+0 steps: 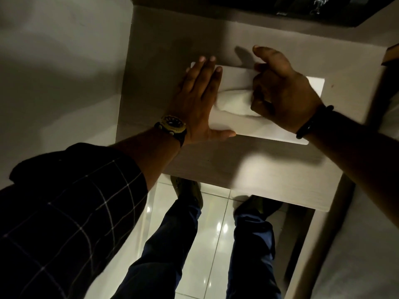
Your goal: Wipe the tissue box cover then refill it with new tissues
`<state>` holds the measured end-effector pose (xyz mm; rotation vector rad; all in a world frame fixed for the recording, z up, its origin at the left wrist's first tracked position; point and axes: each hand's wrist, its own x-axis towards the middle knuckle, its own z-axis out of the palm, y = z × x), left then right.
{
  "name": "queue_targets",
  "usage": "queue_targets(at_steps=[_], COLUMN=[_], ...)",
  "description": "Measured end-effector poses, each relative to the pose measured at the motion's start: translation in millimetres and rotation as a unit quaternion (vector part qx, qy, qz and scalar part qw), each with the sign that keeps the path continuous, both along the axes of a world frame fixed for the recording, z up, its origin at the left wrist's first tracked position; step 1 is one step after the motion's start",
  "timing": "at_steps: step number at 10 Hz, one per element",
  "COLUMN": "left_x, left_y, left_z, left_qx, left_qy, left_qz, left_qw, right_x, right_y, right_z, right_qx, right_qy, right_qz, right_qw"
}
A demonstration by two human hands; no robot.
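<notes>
Tissue box cover (pixel 241 126): white, smooth, flat-topped rectangular form lying on a pale wood-grain table (pixel 248 169), near its middle. A soft, crumpled white tissue (pixel 233 102) bulges from the top of the cover, between the 2 hands. Left hand (pixel 200 100): fingers straight, pressed flat on the cover's left end, thumb along its near edge. Right hand (pixel 285 91): fingers curled, pinching the tissue's right side, thumb raised. Glossy floor tiles (pixel 216 234) below.
</notes>
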<state>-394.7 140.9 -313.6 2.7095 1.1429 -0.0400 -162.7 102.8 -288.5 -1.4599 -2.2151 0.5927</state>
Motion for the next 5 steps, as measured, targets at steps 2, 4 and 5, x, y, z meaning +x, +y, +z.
queue_targets(at_steps=[2, 4, 5], left_x=[1.3, 2.9, -4.0], left_y=[0.3, 3.0, -14.0], left_z=[-0.8, 10.6, 32.0], left_qx=[-0.002, -0.05, -0.072], left_qy=[0.002, 0.04, 0.046], left_qz=[-0.006, 0.003, 0.04], left_qw=[1.0, 0.998, 0.996], right_x=[-2.3, -6.2, -10.2], right_y=[-14.2, -46.0, -75.5], right_z=[15.4, 32.6, 50.6], right_qx=[-0.027, -0.074, -0.115], right_qy=[-0.018, 0.043, 0.026], right_qz=[-0.159, -0.342, -0.344], right_qw=[0.987, 0.936, 0.931])
